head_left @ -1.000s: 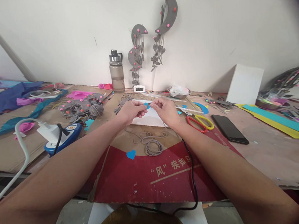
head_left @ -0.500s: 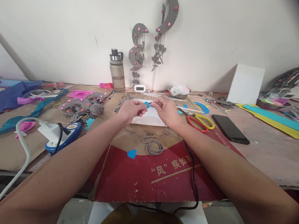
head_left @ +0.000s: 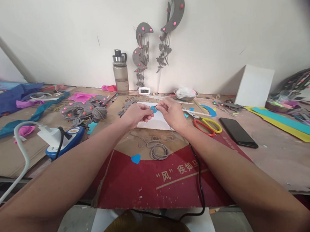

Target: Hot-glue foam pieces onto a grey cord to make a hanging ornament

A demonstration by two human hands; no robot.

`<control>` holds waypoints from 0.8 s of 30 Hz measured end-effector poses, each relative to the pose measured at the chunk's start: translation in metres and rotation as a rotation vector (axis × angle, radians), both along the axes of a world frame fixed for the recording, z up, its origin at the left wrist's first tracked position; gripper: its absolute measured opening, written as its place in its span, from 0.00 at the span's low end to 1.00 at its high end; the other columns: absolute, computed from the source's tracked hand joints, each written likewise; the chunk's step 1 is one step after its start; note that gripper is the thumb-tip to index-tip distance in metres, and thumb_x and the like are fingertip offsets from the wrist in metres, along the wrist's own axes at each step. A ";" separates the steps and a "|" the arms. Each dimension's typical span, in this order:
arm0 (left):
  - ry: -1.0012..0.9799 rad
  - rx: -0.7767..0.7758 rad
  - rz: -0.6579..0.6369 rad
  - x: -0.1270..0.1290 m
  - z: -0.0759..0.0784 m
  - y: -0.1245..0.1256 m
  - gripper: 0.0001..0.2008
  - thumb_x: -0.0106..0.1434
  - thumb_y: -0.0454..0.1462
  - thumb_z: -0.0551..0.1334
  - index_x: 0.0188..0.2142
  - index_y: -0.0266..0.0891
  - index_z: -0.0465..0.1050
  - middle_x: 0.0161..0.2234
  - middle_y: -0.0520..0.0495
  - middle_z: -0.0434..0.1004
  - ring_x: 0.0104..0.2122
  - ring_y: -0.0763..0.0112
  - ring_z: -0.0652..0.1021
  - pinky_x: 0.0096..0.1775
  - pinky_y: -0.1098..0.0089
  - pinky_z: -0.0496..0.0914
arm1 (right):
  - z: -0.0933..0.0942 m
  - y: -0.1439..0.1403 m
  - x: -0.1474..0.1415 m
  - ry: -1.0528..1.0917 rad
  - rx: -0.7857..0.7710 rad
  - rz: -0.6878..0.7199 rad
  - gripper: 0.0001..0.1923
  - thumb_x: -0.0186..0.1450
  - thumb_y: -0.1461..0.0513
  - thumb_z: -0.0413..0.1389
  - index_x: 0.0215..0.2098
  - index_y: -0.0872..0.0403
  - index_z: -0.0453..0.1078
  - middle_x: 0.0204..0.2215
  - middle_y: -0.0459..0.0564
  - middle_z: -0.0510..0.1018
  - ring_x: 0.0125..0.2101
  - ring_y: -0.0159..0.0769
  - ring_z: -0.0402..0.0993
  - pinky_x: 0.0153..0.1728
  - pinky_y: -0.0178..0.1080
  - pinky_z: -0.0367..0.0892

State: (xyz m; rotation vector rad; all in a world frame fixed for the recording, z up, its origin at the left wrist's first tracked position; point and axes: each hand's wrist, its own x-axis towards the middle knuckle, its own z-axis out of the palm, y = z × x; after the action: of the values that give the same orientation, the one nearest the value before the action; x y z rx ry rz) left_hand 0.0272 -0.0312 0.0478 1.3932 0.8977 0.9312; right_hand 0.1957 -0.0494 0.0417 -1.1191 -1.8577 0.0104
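**Both hands pinching a small blue cutout over the white sheet**

Currently, head view: left hand [head_left: 137, 114] and right hand [head_left: 172, 112] meet at mid-bench, fingertips closed on one small blue paper cutout [head_left: 153, 109] held between them. Exact shape of the cutout can't be told, it's mostly covered by fingers. It sits just above a white sheet [head_left: 156, 122] lying flat on the bench.

Near side of the hands: a loose tangle of grey cord [head_left: 157, 147] on the cardboard, and a blue paper heart [head_left: 136, 159] lying at the edge of the red printed cardboard [head_left: 148, 186]. A black cable [head_left: 199, 183] runs under the right forearm and off the bench edge.

Right of the hands: scissors with red and yellow handles [head_left: 207, 126], then a black phone [head_left: 238, 133] face down, apart from each other.

Left: a power strip with white plug [head_left: 60, 139], grey yarn ball [head_left: 100, 112] among grey felt pieces.

Back: water bottle [head_left: 120, 73], small digital clock [head_left: 144, 91], two grey crescent hangings [head_left: 158, 38] on the wall.
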 end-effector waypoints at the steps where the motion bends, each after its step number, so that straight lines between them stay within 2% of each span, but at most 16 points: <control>1: 0.000 -0.003 -0.003 0.000 0.000 0.000 0.05 0.54 0.29 0.66 0.24 0.30 0.71 0.23 0.46 0.75 0.19 0.81 0.69 0.22 0.75 0.62 | -0.001 0.001 0.001 0.000 -0.008 -0.006 0.04 0.62 0.63 0.55 0.29 0.54 0.68 0.27 0.47 0.70 0.30 0.34 0.66 0.34 0.38 0.61; 7: -0.034 -0.008 -0.019 -0.001 -0.002 0.002 0.04 0.52 0.28 0.66 0.26 0.31 0.72 0.24 0.46 0.75 0.19 0.80 0.70 0.23 0.74 0.63 | -0.001 0.004 0.003 -0.012 -0.035 -0.012 0.04 0.62 0.62 0.56 0.29 0.54 0.69 0.27 0.47 0.71 0.30 0.35 0.66 0.34 0.38 0.60; 13: -0.040 -0.012 -0.032 -0.002 0.000 0.001 0.06 0.56 0.34 0.65 0.27 0.31 0.73 0.25 0.44 0.75 0.20 0.79 0.71 0.23 0.74 0.64 | -0.001 0.002 0.002 -0.028 -0.020 -0.007 0.04 0.62 0.63 0.55 0.29 0.54 0.69 0.27 0.47 0.70 0.31 0.35 0.65 0.34 0.38 0.59; 24: -0.024 0.007 0.021 -0.002 -0.003 0.002 0.07 0.58 0.34 0.64 0.26 0.31 0.72 0.23 0.45 0.75 0.18 0.81 0.69 0.22 0.76 0.63 | 0.000 -0.001 0.001 -0.067 -0.036 -0.008 0.06 0.64 0.62 0.53 0.29 0.54 0.68 0.28 0.47 0.70 0.31 0.34 0.64 0.34 0.38 0.58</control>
State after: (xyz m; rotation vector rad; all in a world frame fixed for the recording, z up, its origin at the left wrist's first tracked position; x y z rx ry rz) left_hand 0.0251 -0.0288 0.0452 1.3780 0.8932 0.9667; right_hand 0.1964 -0.0509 0.0421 -1.1645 -1.9193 0.0014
